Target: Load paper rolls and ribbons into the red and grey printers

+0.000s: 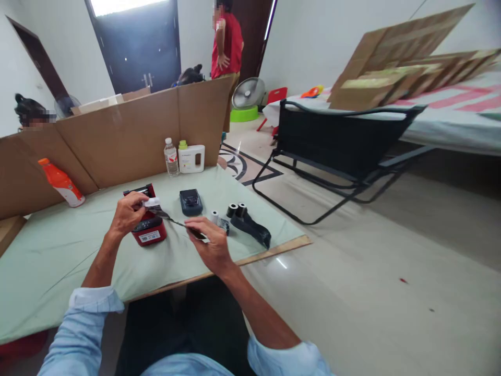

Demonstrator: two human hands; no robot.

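My left hand [131, 213] is closed around a small white roll [152, 202], held above a red device [150, 237] with a black top and a white label. From the roll a thin dark strip [172, 219] runs across to my right hand [211, 241], whose fingers pinch its other end; whether it is film or a tool I cannot tell. A dark blue handheld device [191, 202] lies behind my hands. Just past my right hand stand a white roll [214, 216] and two black rolls [237, 209], beside a crumpled black wrapper [252, 230].
A cardboard partition [125, 136] borders the table's far side. Before it stand an orange-capped bottle [62, 183], a water bottle [171, 157] and a white jug [192, 159]. To the right is a black folding chair [332, 138]. A person in red [229, 44] stands beyond.
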